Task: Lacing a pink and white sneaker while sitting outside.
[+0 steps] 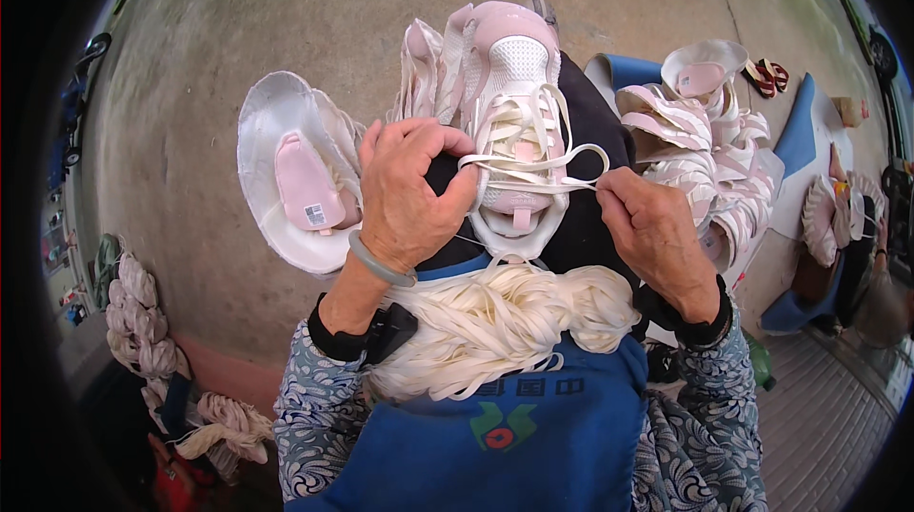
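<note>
A pink and white shoe upper rests on my lap, toe pointing away from me. Cream shoelace runs through its eyelets and crosses loosely over the tongue. At the shoe's left side, my left hand pinches the lace between thumb and forefinger. To the right, my right hand is closed on another part of the lace, drawn out sideways, with a loop standing above it. A thick bundle of cream laces lies across my lap on the blue apron.
More shoe uppers stand left of my lap, and a large pile of them sits at the right. Bundles of laces hang at lower left. Sandals lie at far right, where another person sits with uppers.
</note>
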A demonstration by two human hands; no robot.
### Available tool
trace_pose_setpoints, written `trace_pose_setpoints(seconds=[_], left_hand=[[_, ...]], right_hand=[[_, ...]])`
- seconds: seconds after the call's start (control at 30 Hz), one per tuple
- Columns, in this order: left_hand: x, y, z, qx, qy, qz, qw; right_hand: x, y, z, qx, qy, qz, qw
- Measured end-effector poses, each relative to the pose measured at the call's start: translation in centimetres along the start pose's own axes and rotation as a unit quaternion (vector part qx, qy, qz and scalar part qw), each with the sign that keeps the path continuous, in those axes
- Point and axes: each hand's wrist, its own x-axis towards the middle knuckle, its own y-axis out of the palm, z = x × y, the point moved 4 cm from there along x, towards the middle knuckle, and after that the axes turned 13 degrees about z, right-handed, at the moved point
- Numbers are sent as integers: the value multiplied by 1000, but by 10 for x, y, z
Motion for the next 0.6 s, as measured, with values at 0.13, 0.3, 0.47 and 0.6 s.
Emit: trace_pose_setpoints(seconds=[0.13,0.3,0.47,0.6], left_hand=[[-1,3,7,-2,14,-5,1000],[-2,1,6,-6,16,-4,1000],[-3,2,7,-15,13,-3,1000],[-3,2,8,-10,7,-1,1000]], right_hand=[[-1,3,0,34,6,-31,999],[2,2,-2,29,-16,-50,998],[6,-1,0,37,-23,-72,996],[12,-8,1,57,-22,-114,992]])
